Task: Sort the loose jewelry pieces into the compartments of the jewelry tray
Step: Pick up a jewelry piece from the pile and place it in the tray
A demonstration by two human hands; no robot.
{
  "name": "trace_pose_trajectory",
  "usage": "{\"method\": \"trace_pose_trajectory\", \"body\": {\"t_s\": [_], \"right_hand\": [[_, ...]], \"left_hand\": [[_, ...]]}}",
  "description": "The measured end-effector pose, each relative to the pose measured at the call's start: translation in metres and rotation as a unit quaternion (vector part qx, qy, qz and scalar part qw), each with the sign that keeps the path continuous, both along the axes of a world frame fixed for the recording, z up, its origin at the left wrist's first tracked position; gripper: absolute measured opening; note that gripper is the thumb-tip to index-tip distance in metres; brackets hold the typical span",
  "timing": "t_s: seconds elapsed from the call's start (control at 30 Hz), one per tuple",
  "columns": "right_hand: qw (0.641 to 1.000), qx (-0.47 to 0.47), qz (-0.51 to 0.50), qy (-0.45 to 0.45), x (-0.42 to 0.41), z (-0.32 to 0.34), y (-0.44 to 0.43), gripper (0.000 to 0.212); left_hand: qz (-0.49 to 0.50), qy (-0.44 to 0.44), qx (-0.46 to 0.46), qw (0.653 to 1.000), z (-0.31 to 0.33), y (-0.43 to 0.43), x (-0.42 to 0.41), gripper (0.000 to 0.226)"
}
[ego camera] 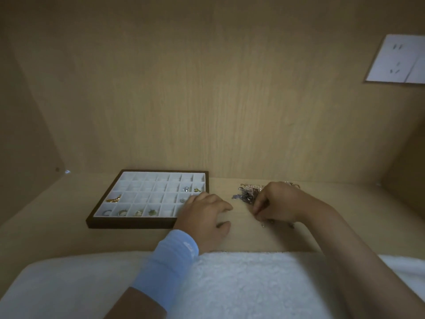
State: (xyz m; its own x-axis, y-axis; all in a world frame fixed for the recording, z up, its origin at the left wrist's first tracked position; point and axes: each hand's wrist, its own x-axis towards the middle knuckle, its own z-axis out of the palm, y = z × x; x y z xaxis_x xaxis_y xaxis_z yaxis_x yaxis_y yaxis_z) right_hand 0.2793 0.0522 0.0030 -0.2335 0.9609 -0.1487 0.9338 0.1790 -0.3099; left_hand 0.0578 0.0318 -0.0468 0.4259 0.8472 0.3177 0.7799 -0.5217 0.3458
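1. Jewelry tray (128, 223) sits left on the table (57, 217), against the back wall.
2. Left hand (204, 217) rests loosely open, covering the tray's near-right corner.
3. Right hand (276, 203) pinches something small beside the loose jewelry pile (246, 193); I cannot tell what.

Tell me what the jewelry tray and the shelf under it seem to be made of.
The jewelry tray: dark brown frame, maybe wood; white matte lining, perhaps velvet or plastic, too blurred to tell. The shelf: light wood or wood-look laminate, with visible grain and dull finish.
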Motion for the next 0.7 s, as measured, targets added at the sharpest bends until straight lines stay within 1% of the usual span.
{"method": "trace_pose_trajectory", "body": {"t_s": [0.1,0.13,0.2,0.3,0.4,0.47,0.53,0.6,0.7], "right_hand": [[0.998,0.011,-0.004,0.057,0.001,-0.002,0.001,0.01],[0.996,0.015,-0.007,0.089,0.0,-0.002,0.001,0.009],[0.983,0.018,-0.019,0.182,-0.005,-0.004,0.0,0.01],[0.938,0.008,-0.043,0.345,-0.018,-0.007,-0.004,0.013],[0.885,-0.029,-0.057,0.461,-0.034,-0.012,-0.009,0.009],[0.861,-0.051,-0.068,0.502,-0.044,-0.015,-0.012,0.006],[0.846,-0.073,-0.092,0.52,-0.048,-0.018,-0.013,0.005],[0.836,-0.101,-0.104,0.529,-0.049,-0.021,-0.012,0.005],[0.832,-0.122,-0.074,0.536,-0.048,-0.022,-0.014,0.01]], "left_hand": [[-0.005,-0.019,0.009,1.0,0.0,-0.001,0.001,0.037],[-0.006,-0.028,0.011,1.0,0.001,-0.002,0.002,0.037],[-0.005,-0.053,0.014,0.998,0.002,-0.002,0.003,0.035],[0.001,-0.127,0.013,0.992,0.003,-0.002,0.001,0.031],[0.022,-0.203,0.009,0.979,0.003,-0.003,0.0,0.028],[0.034,-0.25,0.006,0.968,0.003,-0.002,-0.001,0.024],[0.046,-0.283,0.003,0.958,0.004,-0.002,-0.001,0.019],[0.053,-0.31,-0.002,0.949,0.005,-0.002,-0.002,0.019],[0.054,-0.322,-0.003,0.945,0.004,-0.001,-0.003,0.018]]}}
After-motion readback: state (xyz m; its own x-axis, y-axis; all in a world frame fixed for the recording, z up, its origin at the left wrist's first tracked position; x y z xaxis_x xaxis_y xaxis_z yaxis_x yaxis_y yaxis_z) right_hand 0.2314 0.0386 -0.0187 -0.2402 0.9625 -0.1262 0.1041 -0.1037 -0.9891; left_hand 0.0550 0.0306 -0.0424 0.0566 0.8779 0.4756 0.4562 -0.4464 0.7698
